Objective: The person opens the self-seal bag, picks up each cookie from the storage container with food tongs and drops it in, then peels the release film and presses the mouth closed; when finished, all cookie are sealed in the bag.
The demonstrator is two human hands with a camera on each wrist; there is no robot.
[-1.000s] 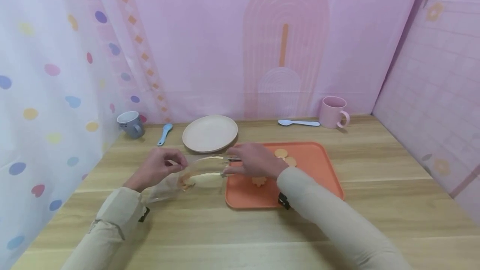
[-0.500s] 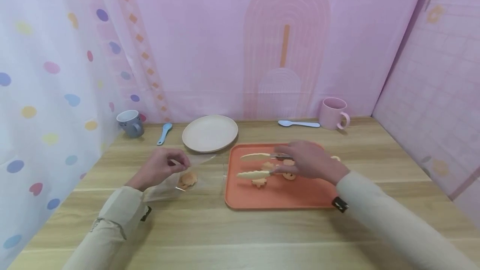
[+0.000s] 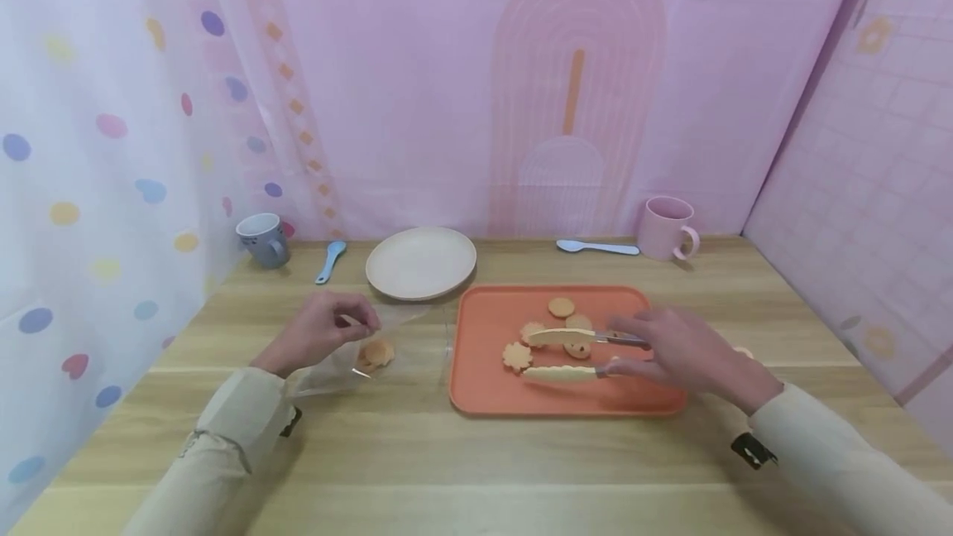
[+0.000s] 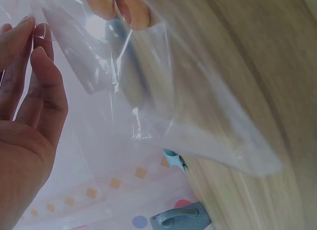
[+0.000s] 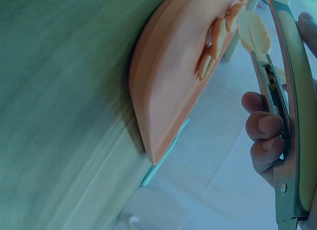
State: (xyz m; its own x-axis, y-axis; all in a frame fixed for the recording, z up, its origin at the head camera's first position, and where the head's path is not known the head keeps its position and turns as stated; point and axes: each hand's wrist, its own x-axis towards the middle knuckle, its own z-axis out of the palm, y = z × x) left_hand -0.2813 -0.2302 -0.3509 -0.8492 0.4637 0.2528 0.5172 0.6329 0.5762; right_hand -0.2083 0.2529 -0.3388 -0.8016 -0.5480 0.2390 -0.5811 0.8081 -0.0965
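Note:
My left hand (image 3: 320,329) pinches the edge of a clear plastic bag (image 4: 133,96) between thumb and fingertips. Several cookies (image 3: 378,351) lie inside the bag, to the right of that hand. With my right hand (image 3: 681,354) I grip a pair of tongs (image 5: 292,111) with cream tips. Those tips stand spread apart over the orange tray (image 3: 484,391), with nothing between them. Several cookies (image 3: 517,356), some round and some flower-shaped, rest on the tray around and under the tips. In the right wrist view my fingers (image 5: 265,126) curl round one arm of the tongs.
A cream plate (image 3: 420,263) stands behind the bag. At the back left are a grey cup (image 3: 264,240) and a blue spoon (image 3: 331,261). A light blue spoon (image 3: 598,247) and a pink mug (image 3: 663,227) stand behind the tray, near the curtain.
My right hand has drawn the tongs out of the bag's mouth and moved right, over the tray. My left hand keeps its pinch on the bag in nearly the same place.

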